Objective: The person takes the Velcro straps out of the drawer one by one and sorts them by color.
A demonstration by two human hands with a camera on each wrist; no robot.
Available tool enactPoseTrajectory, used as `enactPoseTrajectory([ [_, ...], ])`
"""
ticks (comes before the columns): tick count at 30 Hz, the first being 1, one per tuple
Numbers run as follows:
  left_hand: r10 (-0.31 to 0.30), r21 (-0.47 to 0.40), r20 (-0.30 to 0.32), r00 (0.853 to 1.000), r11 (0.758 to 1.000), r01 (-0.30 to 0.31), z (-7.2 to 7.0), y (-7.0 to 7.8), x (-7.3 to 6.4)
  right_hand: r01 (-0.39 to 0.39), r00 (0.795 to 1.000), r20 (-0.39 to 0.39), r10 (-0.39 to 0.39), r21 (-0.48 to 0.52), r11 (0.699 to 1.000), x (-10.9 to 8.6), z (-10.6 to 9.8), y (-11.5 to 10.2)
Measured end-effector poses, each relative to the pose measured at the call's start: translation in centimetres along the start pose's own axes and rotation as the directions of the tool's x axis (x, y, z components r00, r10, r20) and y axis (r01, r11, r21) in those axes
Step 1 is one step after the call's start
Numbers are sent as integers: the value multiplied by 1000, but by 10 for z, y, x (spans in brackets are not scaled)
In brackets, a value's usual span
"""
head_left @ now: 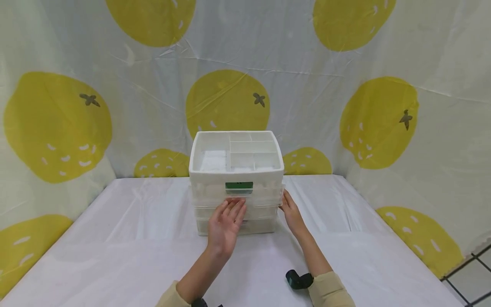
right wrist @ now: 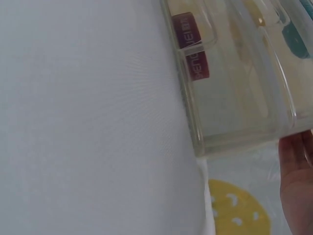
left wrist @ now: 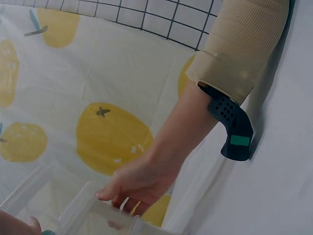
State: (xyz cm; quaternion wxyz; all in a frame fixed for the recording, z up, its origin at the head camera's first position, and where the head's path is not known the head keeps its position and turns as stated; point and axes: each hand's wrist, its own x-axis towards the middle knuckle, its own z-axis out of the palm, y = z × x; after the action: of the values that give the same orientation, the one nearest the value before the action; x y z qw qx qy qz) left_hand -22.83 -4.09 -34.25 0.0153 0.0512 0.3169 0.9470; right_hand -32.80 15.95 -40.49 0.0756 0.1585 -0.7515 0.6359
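A white plastic drawer unit (head_left: 238,170) stands on the table, its top divided into compartments. Its translucent upper drawer (head_left: 264,195) juts a little past the white frame and has a green label (head_left: 239,186). My left hand (head_left: 223,228), palm turned up, touches the drawer front below the label with its fingertips. At the right side of that drawer, my right hand (head_left: 293,215) rests its fingers against the wall near the front corner. The left wrist view shows the right hand (left wrist: 144,181) with its thumb at the clear drawer rim. Nothing loose is in either hand.
The table (head_left: 145,264) wears a white cloth. Behind and beside it hangs a pale curtain (head_left: 299,85) printed with yellow fruit. A lower drawer (right wrist: 234,107) carries a red label (right wrist: 190,46). Both wrists wear black camera mounts (head_left: 299,280).
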Motion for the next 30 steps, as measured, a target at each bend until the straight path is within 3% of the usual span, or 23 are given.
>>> enactPoseTrajectory([
  [8,-3,5,23,1000,1000,3,-1,0,-7,7,1000,23,-8,44,999,-1,-3,1],
  [19,-9,53,12,1000,999,8,-1,-1,-11,40,999,2,-40,-11,999,1,-6,0],
  [30,-3,35,17,1000,999,2,-2,-3,-14,48,999,-7,-48,-46,998,1,-3,-3],
])
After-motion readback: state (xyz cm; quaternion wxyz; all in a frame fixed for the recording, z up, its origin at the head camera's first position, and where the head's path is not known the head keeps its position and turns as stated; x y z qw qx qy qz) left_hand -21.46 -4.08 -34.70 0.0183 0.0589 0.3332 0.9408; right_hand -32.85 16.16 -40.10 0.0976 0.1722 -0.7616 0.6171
